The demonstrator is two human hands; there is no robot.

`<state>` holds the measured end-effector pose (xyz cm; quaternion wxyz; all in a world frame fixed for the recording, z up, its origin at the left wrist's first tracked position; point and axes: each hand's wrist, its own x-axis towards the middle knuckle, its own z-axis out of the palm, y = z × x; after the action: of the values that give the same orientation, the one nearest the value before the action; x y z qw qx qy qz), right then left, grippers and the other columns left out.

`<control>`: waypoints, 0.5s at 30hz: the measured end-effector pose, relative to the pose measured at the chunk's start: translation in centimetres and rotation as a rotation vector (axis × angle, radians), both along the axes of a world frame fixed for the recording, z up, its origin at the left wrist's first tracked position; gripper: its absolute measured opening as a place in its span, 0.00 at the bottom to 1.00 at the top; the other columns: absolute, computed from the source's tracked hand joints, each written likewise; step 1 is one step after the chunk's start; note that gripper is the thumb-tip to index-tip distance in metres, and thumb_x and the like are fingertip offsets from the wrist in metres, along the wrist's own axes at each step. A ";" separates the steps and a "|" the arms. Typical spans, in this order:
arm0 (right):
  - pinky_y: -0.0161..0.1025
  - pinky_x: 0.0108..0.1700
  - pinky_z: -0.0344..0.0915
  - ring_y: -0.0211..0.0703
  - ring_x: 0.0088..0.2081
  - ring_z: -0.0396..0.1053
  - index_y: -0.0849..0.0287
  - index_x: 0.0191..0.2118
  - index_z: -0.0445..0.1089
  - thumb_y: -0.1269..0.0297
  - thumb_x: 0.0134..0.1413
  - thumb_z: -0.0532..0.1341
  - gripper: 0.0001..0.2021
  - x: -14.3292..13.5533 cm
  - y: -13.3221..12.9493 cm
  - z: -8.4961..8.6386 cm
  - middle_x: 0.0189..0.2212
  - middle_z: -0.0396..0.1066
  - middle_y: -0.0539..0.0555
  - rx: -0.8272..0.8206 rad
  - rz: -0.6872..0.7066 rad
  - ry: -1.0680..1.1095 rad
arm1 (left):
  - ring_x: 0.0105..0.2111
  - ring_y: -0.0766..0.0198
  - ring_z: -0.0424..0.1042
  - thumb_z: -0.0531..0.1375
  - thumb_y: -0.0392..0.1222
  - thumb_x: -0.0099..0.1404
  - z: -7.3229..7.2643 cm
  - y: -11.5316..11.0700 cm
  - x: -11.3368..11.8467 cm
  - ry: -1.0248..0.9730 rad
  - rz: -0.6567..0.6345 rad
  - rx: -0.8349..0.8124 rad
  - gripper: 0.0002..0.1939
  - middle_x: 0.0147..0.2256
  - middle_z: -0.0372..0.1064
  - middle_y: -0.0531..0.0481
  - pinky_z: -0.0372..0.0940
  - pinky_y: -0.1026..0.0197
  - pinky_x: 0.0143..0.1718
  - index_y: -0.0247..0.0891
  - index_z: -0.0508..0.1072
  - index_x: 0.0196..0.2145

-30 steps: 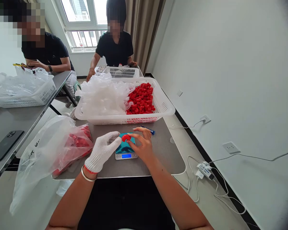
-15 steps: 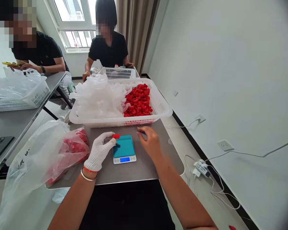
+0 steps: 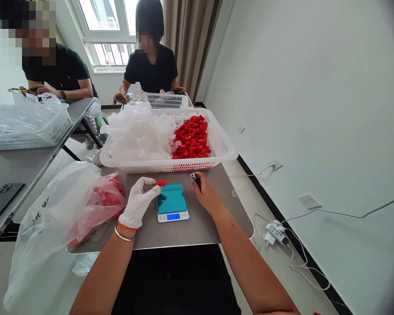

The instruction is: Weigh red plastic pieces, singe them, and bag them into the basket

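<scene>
The left grip [image 3: 138, 202], in a white knit glove, pinches a red piece [image 3: 161, 183] between thumb and fingers, at the upper left corner of the scale [image 3: 172, 201]. The bare right grip [image 3: 206, 193] is closed around a small blue tool [image 3: 195, 178] with a metal-looking end pointing up and left, just right of the scale. The scale lies on the table [image 3: 144, 236] with its display lit, seemingly reading zero. Beyond it, a large white basket [image 3: 225, 144] holds clear bags [image 3: 138, 135] on its left and a heap of red pieces [image 3: 192, 138] on its right. Left of the gloved grip, a plastic sack [image 3: 59, 210] with red contents hangs over the table's near edge. Two people in black shirts sit farther off.
</scene>
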<state>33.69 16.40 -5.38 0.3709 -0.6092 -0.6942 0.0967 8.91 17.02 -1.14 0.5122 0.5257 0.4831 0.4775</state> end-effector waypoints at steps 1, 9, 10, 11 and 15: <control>0.43 0.40 0.67 0.50 0.39 0.73 0.59 0.50 0.65 0.54 0.68 0.47 0.18 -0.4 0.1 0.5 0.40 0.75 0.60 0.033 0.069 0.042 | 0.34 0.62 0.75 0.68 0.45 0.55 -0.1 0.1 0.1 -0.008 0.000 0.000 0.15 0.35 0.74 0.49 0.70 0.60 0.37 0.37 0.72 0.38; 0.37 0.30 0.64 0.41 0.24 0.69 0.58 0.43 0.65 0.50 0.68 0.47 0.18 -2.6 1.3 1.7 0.24 0.72 0.50 -0.124 0.190 0.249 | 0.34 0.61 0.76 0.71 0.45 0.51 -1.0 0.6 0.2 -0.199 0.012 -0.082 0.20 0.33 0.76 0.49 0.72 0.56 0.39 0.36 0.73 0.39; 0.37 0.30 0.63 0.41 0.23 0.69 0.58 0.45 0.65 0.50 0.67 0.48 0.18 -2.7 1.3 1.6 0.24 0.72 0.50 -0.114 0.171 0.270 | 0.35 0.61 0.76 0.71 0.44 0.51 -1.0 0.6 0.2 -0.213 0.006 -0.098 0.21 0.34 0.76 0.48 0.73 0.56 0.39 0.36 0.73 0.41; 0.37 0.29 0.62 0.42 0.24 0.69 0.58 0.46 0.66 0.50 0.67 0.49 0.18 -2.9 1.2 1.4 0.25 0.72 0.51 -0.089 0.150 0.277 | 0.35 0.60 0.76 0.71 0.44 0.51 -0.9 0.5 0.2 -0.223 0.003 -0.116 0.22 0.35 0.76 0.48 0.73 0.56 0.40 0.36 0.74 0.42; 0.37 0.30 0.60 0.42 0.28 0.67 0.58 0.39 0.68 0.46 0.65 0.50 0.20 -2.9 0.9 1.2 0.30 0.71 0.53 0.018 0.088 0.293 | 0.38 0.58 0.77 0.72 0.44 0.51 -0.7 0.3 0.4 -0.238 -0.023 -0.159 0.25 0.39 0.77 0.45 0.72 0.54 0.43 0.36 0.74 0.45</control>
<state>30.83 17.29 -4.13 0.4692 -0.5540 -0.6596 0.1946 9.29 17.30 -1.85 0.6115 0.4285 0.4491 0.4908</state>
